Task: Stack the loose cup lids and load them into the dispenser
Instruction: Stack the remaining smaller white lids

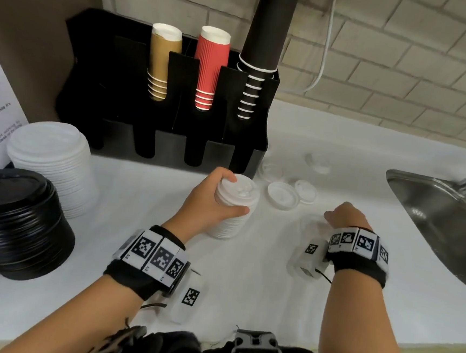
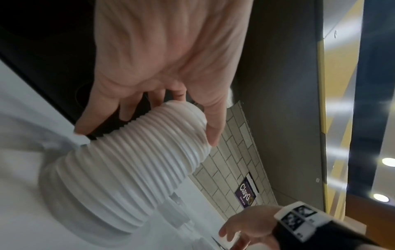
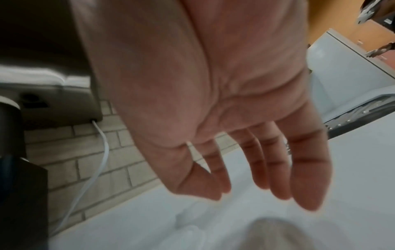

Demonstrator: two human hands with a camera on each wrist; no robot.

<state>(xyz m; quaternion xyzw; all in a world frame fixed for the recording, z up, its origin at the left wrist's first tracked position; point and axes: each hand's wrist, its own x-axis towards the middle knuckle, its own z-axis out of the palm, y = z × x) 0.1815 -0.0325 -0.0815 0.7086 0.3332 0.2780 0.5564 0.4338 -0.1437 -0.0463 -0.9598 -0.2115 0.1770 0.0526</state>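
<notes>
White counter (image 1: 328,297), left hand (image 1: 210,202) gripping lid stack (image 1: 233,207), right hand (image 1: 346,217) fingers loose

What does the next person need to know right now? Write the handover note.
Left hand grips a stack of white lids standing on the counter. Right hand is open, empty, above the counter.
Loose lids lie beside the black dispenser, which holds only cups.
Done: most small lids stacked.
Left: add the loose ones, then load the stack.
</notes>
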